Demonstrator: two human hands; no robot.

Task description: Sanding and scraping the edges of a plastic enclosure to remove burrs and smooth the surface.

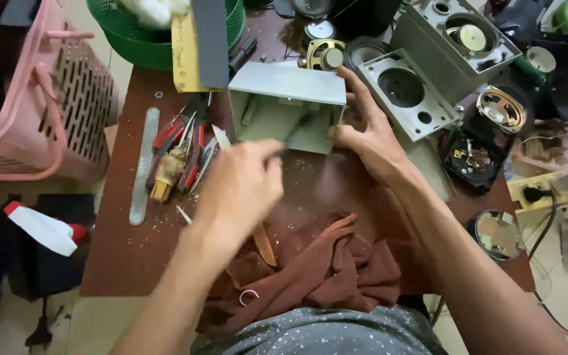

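Note:
A grey open speaker box (pixel 288 105) lies on its side on the brown table (pixel 119 250), its open face toward me. My right hand (pixel 365 131) grips the box's right edge and holds it still. Blurred in front of the opening, my left hand (pixel 243 187) is shut on a thin dark tool (pixel 295 133) whose tip reaches into the box. A grey speaker front panel (pixel 403 92) with round holes lies just right of the box.
Pliers and cutters with red handles (pixel 177 154) and a metal file (pixel 143 164) lie left of the box. A brown cloth (pixel 323 269) covers the near edge. A green basket (pixel 146 33), a pink basket (pixel 54 98), loose speaker drivers (pixel 502 108) and another cabinet (pixel 465 39) crowd the back.

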